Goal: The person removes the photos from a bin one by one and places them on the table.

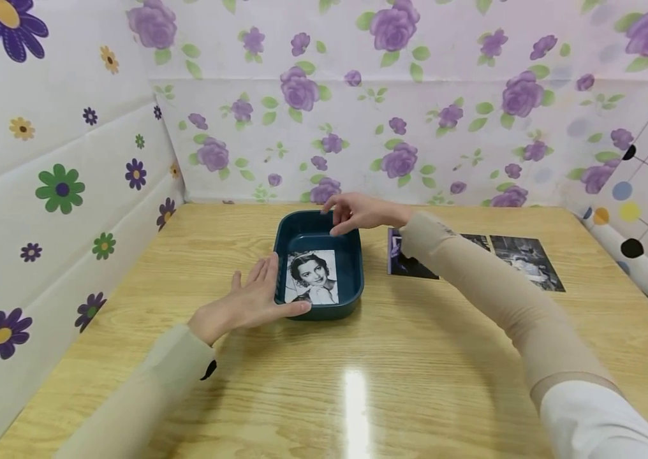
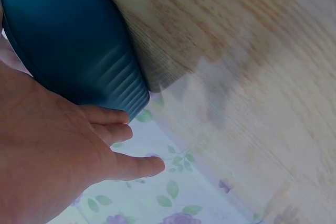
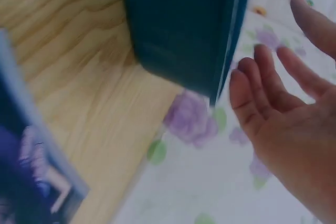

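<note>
A dark teal rectangular tray [image 1: 350, 274] with raised walls sits on the wooden table. Inside it, toward the near left, lies a black-and-white portrait photo [image 1: 312, 278]. My left hand [image 1: 252, 299] rests against the tray's left wall, fingers extended and thumb along the near rim; the left wrist view shows this hand [image 2: 68, 150] beside the ribbed outer wall. Above the tray's far right part hovers my right hand [image 1: 363, 211], holding nothing. In the right wrist view its fingers [image 3: 270, 77] are loosely bent, apart from the tray [image 3: 184, 30].
Right of the tray lie a purple-edged dark picture [image 1: 407, 260] and a black-and-white picture [image 1: 527, 260]; another between them is partly hidden by my right sleeve [image 1: 473, 274]. Flower-patterned sheeting [image 1: 301, 140] stands behind and beside the table [image 1: 416, 382].
</note>
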Action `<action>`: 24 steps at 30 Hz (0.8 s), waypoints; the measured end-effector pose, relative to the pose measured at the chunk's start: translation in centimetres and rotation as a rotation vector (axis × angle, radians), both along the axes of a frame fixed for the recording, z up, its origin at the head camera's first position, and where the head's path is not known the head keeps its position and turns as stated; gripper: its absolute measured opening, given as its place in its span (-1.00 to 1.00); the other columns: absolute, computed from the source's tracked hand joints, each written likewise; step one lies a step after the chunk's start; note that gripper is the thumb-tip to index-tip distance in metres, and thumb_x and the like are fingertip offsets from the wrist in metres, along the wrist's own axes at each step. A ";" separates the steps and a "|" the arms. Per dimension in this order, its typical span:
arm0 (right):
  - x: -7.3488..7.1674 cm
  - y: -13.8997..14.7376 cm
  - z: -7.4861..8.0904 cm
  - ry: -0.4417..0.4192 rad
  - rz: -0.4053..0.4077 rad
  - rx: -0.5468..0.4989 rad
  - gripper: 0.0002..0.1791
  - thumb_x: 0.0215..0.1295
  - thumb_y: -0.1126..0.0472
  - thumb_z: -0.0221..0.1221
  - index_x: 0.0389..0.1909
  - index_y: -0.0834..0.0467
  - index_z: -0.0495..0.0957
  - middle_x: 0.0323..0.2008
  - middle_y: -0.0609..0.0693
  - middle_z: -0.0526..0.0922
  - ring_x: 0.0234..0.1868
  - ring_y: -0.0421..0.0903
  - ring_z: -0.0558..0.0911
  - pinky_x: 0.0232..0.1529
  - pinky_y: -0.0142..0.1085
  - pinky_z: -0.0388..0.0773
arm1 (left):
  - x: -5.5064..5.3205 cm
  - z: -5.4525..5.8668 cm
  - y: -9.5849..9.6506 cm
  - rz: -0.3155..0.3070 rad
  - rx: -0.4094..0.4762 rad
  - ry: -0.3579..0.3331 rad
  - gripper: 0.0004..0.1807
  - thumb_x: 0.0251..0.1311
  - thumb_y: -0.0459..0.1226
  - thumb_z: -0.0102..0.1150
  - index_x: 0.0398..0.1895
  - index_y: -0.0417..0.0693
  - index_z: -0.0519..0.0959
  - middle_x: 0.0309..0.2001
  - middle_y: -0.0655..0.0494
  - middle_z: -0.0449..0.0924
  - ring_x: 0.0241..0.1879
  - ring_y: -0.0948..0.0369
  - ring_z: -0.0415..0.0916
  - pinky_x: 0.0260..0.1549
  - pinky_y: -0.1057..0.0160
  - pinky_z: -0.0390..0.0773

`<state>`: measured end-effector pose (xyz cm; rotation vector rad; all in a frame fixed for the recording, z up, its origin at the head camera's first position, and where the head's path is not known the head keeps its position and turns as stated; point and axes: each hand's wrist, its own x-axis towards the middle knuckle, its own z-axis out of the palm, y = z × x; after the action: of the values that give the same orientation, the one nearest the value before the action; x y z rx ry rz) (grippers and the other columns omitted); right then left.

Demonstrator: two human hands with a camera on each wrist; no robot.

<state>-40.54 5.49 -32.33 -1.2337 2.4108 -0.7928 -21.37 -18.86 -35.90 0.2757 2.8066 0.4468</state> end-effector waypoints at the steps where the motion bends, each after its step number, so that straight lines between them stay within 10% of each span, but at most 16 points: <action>1: -0.1 -0.7 -0.1 -0.002 0.030 0.047 -0.41 0.22 0.15 0.32 0.24 0.22 0.39 -0.16 0.16 0.59 -0.24 -0.07 0.57 -0.13 -0.27 0.53 | 0.0 0.0 0.0 0.000 0.000 -0.001 0.42 -0.08 0.59 -0.13 0.52 -0.13 -0.51 0.56 -0.07 -0.48 0.56 -0.01 -0.49 0.34 -0.39 -0.45; 12: -0.5 -5.7 -2.2 0.076 0.114 0.489 -0.34 0.03 0.00 0.44 0.16 0.01 0.45 -0.10 0.07 0.53 -0.20 -0.09 0.46 -0.18 -0.30 0.43 | 0.1 0.1 0.0 -0.008 0.008 0.000 0.40 -0.06 0.57 -0.13 0.52 -0.11 -0.50 0.56 -0.05 -0.48 0.56 0.00 -0.46 0.34 -0.39 -0.44; 24: 0.1 -6.2 -3.3 0.078 0.059 0.492 -0.36 -0.08 -0.04 0.50 -0.02 0.09 0.44 -0.19 0.03 0.50 -0.25 -0.10 0.42 -0.18 -0.31 0.40 | -0.2 -0.1 -0.3 -0.011 0.013 0.003 0.41 -0.07 0.58 -0.14 0.52 -0.13 -0.51 0.56 -0.06 -0.49 0.56 -0.01 -0.48 0.33 -0.40 -0.46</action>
<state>-40.40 -0.73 -35.61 -1.1379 2.4098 -0.1158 -21.54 -19.12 -36.04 0.2941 2.8045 0.4629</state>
